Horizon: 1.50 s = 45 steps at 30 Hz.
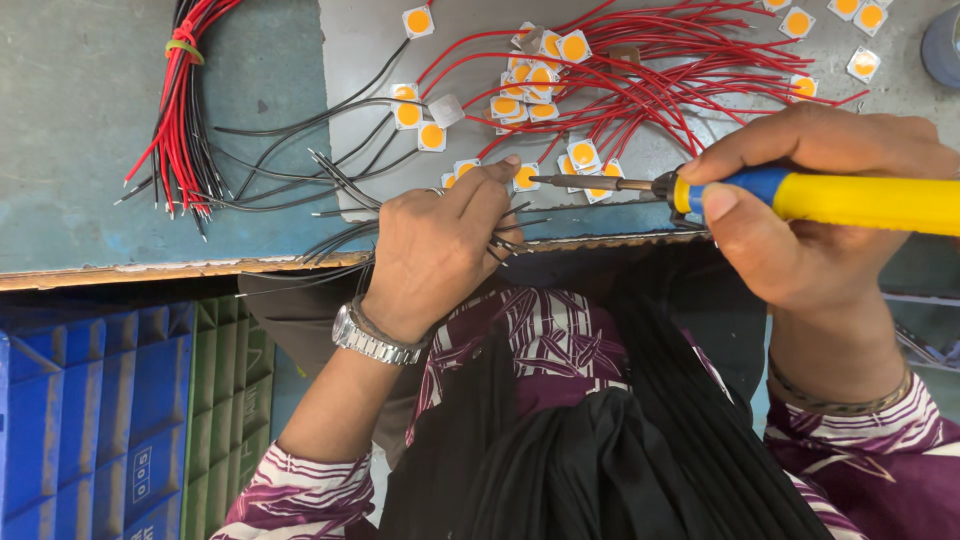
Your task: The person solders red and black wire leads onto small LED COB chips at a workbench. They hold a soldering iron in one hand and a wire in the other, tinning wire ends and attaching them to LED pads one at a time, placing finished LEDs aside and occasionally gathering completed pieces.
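Observation:
My right hand grips a soldering iron with a yellow and blue handle; its metal tip points left at a small square LED chip with an orange centre. My left hand, wearing a metal wristwatch, presses a fingertip beside that chip and holds a few thin black wires under its fingers. Several more chips with red wires soldered on lie just beyond on a grey mat.
A tied bundle of red and black wires lies at the left on the teal bench top. Loose black-wired chips sit mid-bench. Blue and green plastic crates stand below the bench edge at left.

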Each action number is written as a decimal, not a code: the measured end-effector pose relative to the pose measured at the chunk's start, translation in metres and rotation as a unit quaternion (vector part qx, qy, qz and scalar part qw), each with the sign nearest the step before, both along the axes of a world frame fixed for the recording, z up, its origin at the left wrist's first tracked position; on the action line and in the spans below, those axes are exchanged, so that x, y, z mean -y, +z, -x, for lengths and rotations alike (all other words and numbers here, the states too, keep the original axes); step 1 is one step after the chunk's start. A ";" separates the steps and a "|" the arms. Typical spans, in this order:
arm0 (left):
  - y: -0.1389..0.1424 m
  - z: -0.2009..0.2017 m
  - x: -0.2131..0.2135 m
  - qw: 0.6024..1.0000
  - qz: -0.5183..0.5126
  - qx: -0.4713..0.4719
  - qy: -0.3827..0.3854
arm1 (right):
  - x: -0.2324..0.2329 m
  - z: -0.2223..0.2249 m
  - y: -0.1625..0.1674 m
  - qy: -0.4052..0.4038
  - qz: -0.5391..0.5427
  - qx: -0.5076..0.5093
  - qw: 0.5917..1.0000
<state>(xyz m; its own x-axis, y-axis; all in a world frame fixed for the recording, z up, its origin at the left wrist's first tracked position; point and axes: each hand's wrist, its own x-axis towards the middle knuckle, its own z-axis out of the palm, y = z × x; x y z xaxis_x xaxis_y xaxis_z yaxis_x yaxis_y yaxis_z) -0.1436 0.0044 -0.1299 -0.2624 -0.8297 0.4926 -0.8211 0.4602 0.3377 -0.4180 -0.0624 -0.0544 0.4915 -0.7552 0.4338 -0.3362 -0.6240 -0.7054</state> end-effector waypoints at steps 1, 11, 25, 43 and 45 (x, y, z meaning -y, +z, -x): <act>0.000 0.000 0.000 1.000 0.000 0.000 -0.002 | 0.000 0.000 0.000 -0.001 -0.001 0.001 1.000; 0.001 -0.001 0.001 1.000 -0.012 -0.006 -0.007 | 0.000 -0.015 0.005 0.028 0.024 -0.020 0.999; 0.002 0.001 0.002 1.000 -0.005 -0.006 -0.004 | 0.007 -0.036 0.028 0.103 0.045 -0.058 0.992; 0.006 0.002 0.003 1.000 -0.012 -0.014 -0.011 | 0.008 -0.020 0.013 0.014 -0.002 -0.010 1.000; 0.008 0.001 0.003 1.000 -0.017 -0.016 -0.017 | 0.007 -0.024 0.013 0.006 -0.018 -0.013 1.000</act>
